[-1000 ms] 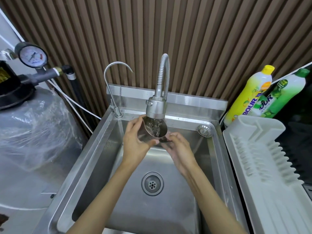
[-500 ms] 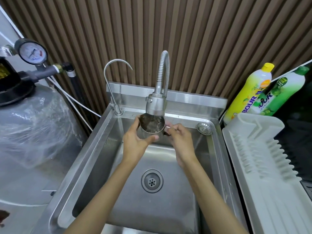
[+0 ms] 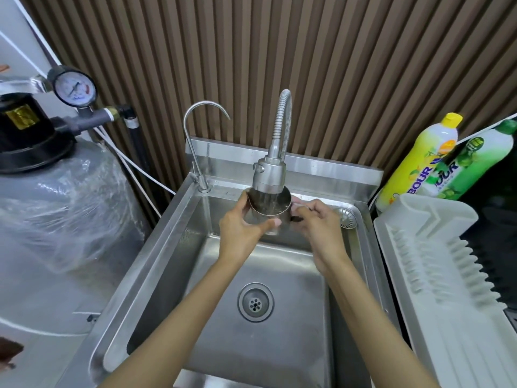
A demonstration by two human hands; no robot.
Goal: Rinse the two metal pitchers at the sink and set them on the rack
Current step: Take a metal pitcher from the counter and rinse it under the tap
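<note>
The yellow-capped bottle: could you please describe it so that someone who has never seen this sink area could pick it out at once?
Start at the steel sink and look past its right rear corner, behind the white dish rack. Two dish soap bottles lean against the slatted wall there. The yellow-capped bottle is the one nearer the sink, yellow-bodied, while the green-capped bottle beside it is green.

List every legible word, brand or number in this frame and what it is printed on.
"BOUR", cut off at both ends: yellow bottle.
"OUR", start hidden behind the yellow bottle: green bottle; the small print under it is too blurred to read.
Pressure gauge: dial markings too small to read.
Gold label on the black tank cap: illegible.
</note>
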